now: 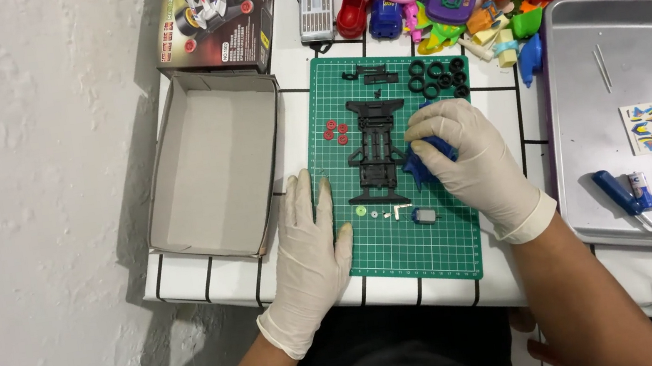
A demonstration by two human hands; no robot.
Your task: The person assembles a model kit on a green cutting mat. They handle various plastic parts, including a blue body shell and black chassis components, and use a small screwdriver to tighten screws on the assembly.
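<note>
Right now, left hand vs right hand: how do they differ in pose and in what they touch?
The left hand lies flat, fingers straight, on the green cutting mat's left edge; the right hand is curled. The left hand holds nothing; the right hand grips a blue plastic part beside the black chassis. Both wear pale gloves and rest over the mat.

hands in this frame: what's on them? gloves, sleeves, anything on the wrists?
Both the left hand and the right hand wear thin, cream-white disposable gloves, slightly wrinkled, each ending in a rolled cuff at the wrist. Forearms are bare beyond the cuffs: no sleeves in view. No watch, band or markings visible on either glove or arm.
</note>
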